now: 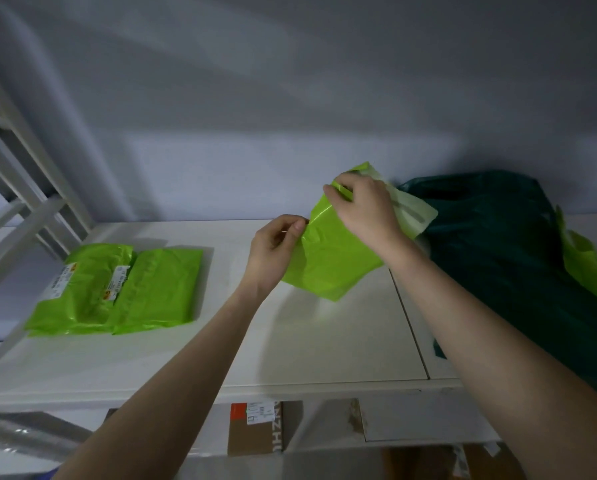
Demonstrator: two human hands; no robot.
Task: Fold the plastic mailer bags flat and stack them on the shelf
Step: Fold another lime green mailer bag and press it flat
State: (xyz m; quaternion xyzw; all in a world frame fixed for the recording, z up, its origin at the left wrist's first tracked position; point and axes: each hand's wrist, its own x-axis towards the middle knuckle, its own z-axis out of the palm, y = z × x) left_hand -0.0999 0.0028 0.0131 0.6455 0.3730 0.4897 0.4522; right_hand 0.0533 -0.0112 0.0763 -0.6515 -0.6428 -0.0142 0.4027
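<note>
A lime-green plastic mailer bag [335,261] is held up above the white shelf [221,341], its pale flap sticking out at the upper right. My left hand [276,251] pinches its left edge between thumb and fingers. My right hand [363,209] grips the bag's top edge, fingers curled over it. A stack of folded lime-green mailers [117,289] with printed labels lies flat on the shelf at the left.
A large dark green plastic bag [504,258] fills the shelf's right side, with more lime-green plastic [591,268] at its far right. White shelf struts [20,188] rise at the left. A cardboard box [255,427] sits below the shelf.
</note>
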